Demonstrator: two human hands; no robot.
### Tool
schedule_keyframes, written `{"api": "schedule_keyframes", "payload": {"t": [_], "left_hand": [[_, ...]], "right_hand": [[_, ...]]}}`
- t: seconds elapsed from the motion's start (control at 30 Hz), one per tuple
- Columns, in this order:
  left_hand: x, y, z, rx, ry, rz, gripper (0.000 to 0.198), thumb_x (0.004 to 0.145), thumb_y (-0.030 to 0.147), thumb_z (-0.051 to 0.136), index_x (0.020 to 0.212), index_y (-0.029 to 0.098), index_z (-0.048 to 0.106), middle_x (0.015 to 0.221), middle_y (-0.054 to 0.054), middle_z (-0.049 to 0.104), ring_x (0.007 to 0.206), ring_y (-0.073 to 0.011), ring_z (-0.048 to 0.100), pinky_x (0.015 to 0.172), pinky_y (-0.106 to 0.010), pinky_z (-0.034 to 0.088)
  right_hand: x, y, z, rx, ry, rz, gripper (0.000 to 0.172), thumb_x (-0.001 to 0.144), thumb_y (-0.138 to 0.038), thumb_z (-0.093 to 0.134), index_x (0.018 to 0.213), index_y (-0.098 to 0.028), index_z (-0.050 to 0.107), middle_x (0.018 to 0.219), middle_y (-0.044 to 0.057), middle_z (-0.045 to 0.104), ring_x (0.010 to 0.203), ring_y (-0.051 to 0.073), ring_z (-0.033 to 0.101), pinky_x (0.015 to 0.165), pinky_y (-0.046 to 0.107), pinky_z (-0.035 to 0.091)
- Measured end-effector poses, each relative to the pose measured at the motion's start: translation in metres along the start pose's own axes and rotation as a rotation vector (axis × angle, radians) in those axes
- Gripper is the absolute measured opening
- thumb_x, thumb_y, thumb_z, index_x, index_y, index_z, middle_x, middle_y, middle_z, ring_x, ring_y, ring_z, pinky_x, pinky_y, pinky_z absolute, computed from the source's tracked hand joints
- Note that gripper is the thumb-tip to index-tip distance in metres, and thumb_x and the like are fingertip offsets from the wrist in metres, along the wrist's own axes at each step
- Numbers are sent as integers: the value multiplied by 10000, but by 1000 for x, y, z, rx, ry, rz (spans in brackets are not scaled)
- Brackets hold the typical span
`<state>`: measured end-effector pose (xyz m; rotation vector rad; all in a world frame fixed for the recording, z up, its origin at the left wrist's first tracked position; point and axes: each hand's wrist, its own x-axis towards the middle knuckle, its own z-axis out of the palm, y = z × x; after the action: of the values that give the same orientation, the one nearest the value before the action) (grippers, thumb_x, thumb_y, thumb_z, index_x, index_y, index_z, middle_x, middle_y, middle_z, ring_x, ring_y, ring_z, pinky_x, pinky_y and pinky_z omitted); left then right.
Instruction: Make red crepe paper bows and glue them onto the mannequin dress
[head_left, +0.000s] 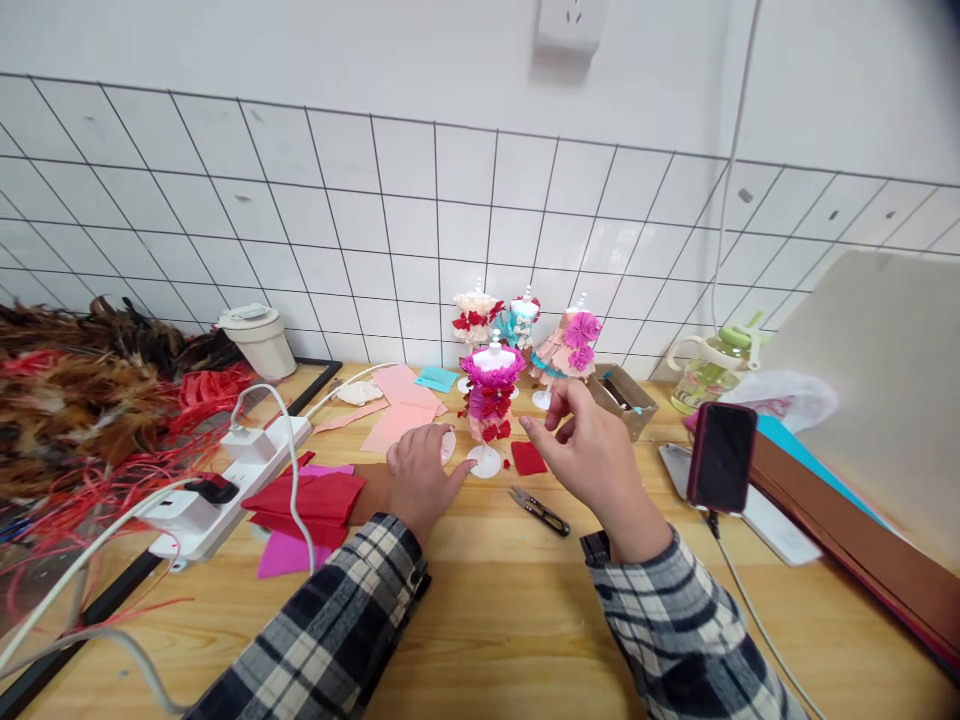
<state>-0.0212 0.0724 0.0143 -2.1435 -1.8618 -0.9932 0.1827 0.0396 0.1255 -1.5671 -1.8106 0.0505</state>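
A small white dress form (pixel 493 395) in a magenta and red ruffled paper dress stands upright on a round white base. Just left of the base is my left hand (pixel 426 475), its thumb apart from the curled fingers and its tip beside the base edge; nothing shows in it. My right hand (pixel 589 450) is raised to the right of the dress, thumb and index finger apart, holding nothing visible. Between the hands lie black thread snips (pixel 540 510) and a red paper square (pixel 529 458). Three more dressed forms (pixel 571 350) stand behind.
Folded red paper (pixel 311 503), pink sheets (pixel 397 400) and a power strip (pixel 225 490) with cables lie left. Feathers (pixel 90 390) fill the far left. Rightward are a small box (pixel 624 398), a phone (pixel 722 457), a bottle (pixel 716 365) and brown sheets (pixel 847 520).
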Motion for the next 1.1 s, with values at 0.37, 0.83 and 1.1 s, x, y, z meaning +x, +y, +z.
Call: {"api": "schedule_keyframes", "payload": {"t": [0.37,0.83,1.1], "left_hand": [[0,-20,-5,52,-218,-283,937,674,515,663,1442,212,220,1276,-164,561,1237,-344,425,1040,-564,136],[-69,9,-49,-9,17,203,923,715,441,681,1447,205,171,1296,-128,560,1179,-319,465,1082,-551,84],[-77,19,-53,-28,26,268,895,736,457,659,1447,213,173,1253,-119,597,1166,-310,479,1093,-560,53]], "right_hand": [[-36,-14,-1,3,-172,-193,166,863,-368,545,915,-211,562,803,1,648,702,127,573,589,236,323],[-52,-17,39,-315,-497,-353,203,900,-281,480,964,-242,669,918,60,636,793,174,614,628,253,398],[-57,-22,40,-450,-586,-401,208,841,-82,474,880,-143,670,878,122,655,738,217,651,599,284,453]]}}
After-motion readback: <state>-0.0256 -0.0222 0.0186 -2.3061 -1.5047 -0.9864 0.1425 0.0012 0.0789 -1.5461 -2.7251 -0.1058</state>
